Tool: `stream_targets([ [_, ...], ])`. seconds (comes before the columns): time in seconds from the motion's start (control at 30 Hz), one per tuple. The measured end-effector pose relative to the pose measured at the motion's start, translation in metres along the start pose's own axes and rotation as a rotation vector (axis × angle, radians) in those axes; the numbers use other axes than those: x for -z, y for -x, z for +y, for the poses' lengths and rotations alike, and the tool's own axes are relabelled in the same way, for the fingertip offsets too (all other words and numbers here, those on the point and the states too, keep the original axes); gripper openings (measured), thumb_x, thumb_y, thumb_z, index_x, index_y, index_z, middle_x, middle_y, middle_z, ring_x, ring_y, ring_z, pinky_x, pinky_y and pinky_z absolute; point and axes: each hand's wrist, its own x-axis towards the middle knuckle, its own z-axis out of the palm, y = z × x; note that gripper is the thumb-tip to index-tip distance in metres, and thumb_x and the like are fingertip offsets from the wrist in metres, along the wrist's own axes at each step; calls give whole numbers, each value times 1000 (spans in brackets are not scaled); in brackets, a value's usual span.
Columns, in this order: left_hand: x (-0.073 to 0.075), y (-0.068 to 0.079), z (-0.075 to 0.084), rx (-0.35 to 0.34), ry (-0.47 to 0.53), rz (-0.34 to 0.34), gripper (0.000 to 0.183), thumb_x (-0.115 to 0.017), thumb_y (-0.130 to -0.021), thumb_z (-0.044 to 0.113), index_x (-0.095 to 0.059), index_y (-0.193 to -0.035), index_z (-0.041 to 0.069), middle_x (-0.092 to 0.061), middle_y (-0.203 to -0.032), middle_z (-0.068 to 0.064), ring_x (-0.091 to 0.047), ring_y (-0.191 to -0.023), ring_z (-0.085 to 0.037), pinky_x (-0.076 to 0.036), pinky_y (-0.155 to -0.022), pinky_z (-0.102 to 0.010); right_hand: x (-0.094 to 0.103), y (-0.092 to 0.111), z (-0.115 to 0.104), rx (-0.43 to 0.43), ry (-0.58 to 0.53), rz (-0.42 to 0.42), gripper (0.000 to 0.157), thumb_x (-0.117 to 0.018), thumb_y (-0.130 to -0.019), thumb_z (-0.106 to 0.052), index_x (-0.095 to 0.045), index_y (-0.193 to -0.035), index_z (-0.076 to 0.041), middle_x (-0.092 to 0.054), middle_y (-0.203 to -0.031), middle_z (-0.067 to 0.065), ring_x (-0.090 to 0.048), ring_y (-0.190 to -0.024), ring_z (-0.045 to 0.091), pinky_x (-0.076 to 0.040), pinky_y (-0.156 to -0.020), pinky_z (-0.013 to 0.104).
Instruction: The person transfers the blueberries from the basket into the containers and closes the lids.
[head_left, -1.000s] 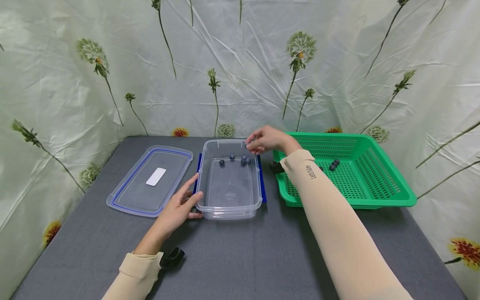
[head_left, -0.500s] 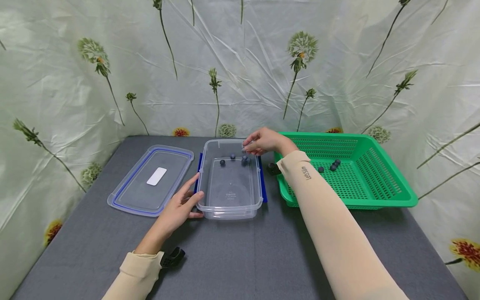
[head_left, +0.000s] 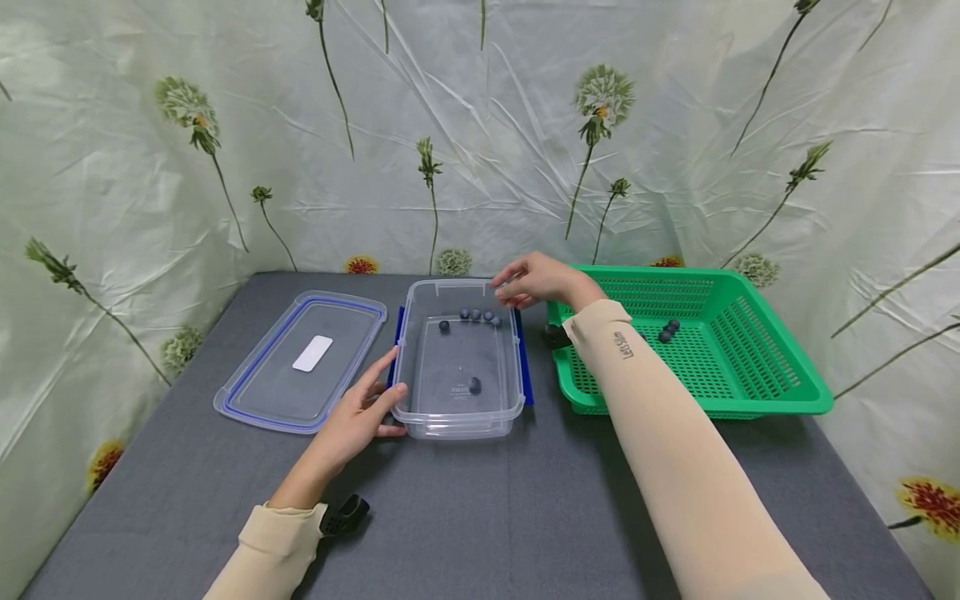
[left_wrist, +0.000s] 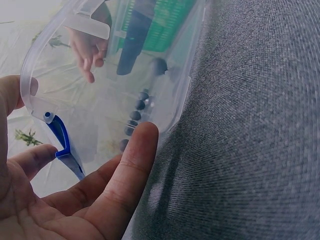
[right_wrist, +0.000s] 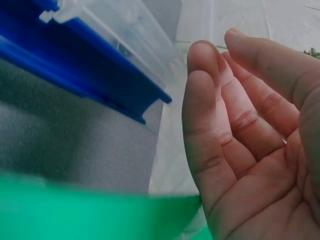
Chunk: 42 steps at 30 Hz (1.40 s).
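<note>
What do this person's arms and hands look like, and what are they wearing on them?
Human hands, both ungloved: the left hand and the right hand. The left sleeve and right sleeve are plain beige; dark lettering near the right cuff seems to read "LetsSlim". A small black device shows at the left wrist and right wrist. No cables show.

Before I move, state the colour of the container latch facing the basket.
The latch is blue, clearest in the right wrist view.
</note>
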Motion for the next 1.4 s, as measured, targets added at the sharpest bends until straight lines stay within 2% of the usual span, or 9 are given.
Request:
stream_targets([
  [0.17,1,0,0,-4,6,0,67,-57,-113,36,-24,-171,40,-37,-164,-35,-52,-142,-53,-70,-87,-42,8,3,3,12,-35,5,37,-70,-105,-12,-67,-140,1,-80,-110,16,-75,-100,26,-66,-83,28],
  [0.43,1,0,1,2,3,2,67,-57,-113,37,-24,-171,41,-38,-163,-35,-53,-140,-53,-70,-87,-42,23,11,9,14,-37,14,37,-68,-106,-11,-66,-141,3,-79,-105,11,-72,-86,11,-64,-81,26],
  [0.63,1,0,1,-2,0,2,67,-57,-113,36,-24,-171,41,-40,-162,-35,-54,-140,-53,-70,-87,-42,34,20,17,10,-48,22,34,-67,-107,-12,-67,-138,2,-78,-100,5,-72,-87,12,-64,-82,27],
  [0.87,0,0,1,-3,-2,-1,67,-57,-113,37,-24,-171,41,-39,-163,-35,-54,-140,-53,-70,-87,-42,48,30,25,-1,-84,24,37,-66,-107,-9,-64,-141,4,-78,-97,4,-71,-84,14,-61,-74,23],
  [1.13,0,0,0,-9,5,-4,67,-57,-113,36,-24,-171,40,-38,-164,-35,-54,-140,-53,-70,-86,-43,62,43,40,-41,-77,53,39,-67,-107,-11,-62,-143,3,-78,-96,2,-71,-85,13,-63,-80,28],
  [1.4,-1,-1,0,-14,12,-7,66,-56,-114,32,-24,-171,40,-38,-163,-36,-54,-140,-54,-70,-86,-44,77,57,59,-65,-64,68,45,-64,-109,-13,-56,-149,6,-78,-98,-2,-71,-86,11,-63,-80,26],
])
